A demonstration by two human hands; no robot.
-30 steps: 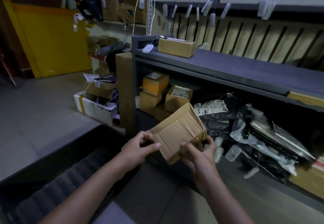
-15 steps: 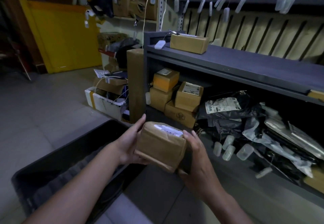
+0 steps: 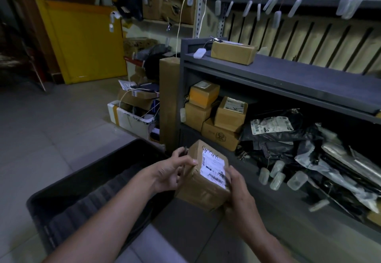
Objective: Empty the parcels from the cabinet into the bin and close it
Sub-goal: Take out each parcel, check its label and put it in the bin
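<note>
The grey metal cabinet holds brown cardboard boxes on its shelf. The black plastic bin lies before its left end. In front of the cabinet you hold the brown cardboard parcel with a white label; your left hand and right hand grasp its sides.

Both forearms reach forward, left hand and right hand gripping a parcel between them.
</note>
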